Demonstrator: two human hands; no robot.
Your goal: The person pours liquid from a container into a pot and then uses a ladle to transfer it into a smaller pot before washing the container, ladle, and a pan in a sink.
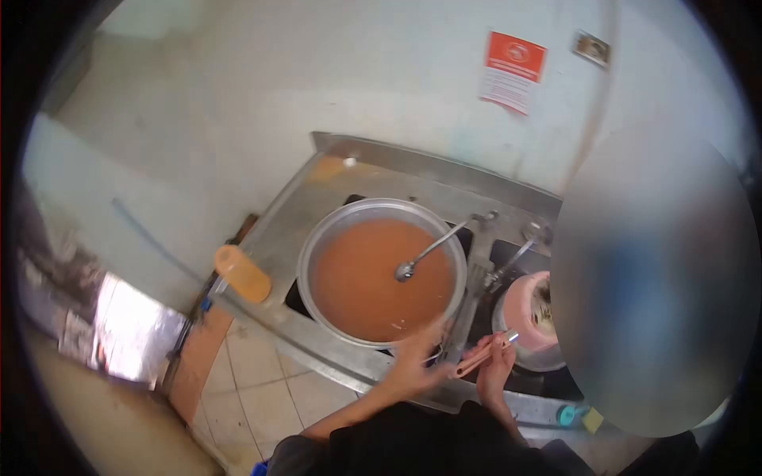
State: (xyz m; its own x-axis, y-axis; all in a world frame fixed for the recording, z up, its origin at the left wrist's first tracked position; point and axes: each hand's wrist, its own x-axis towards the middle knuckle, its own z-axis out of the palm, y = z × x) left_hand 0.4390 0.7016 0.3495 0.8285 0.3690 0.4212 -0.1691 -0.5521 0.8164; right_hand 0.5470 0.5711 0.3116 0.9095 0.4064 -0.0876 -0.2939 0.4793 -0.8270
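Hands differ: left hand (418, 358) rests half-open on the pot (381, 203) rim, right hand (497, 370) grips an orange-handled tool (482, 355).

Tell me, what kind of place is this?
Most likely a kitchen, perhaps a restaurant's: a big pot of orange soup with a ladle in it sits on a steel stove, and the right hand holds a thin stick.

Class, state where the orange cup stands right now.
In the head view, the orange cup sits left of centre on the edge of the steel stove, beside the big pot.
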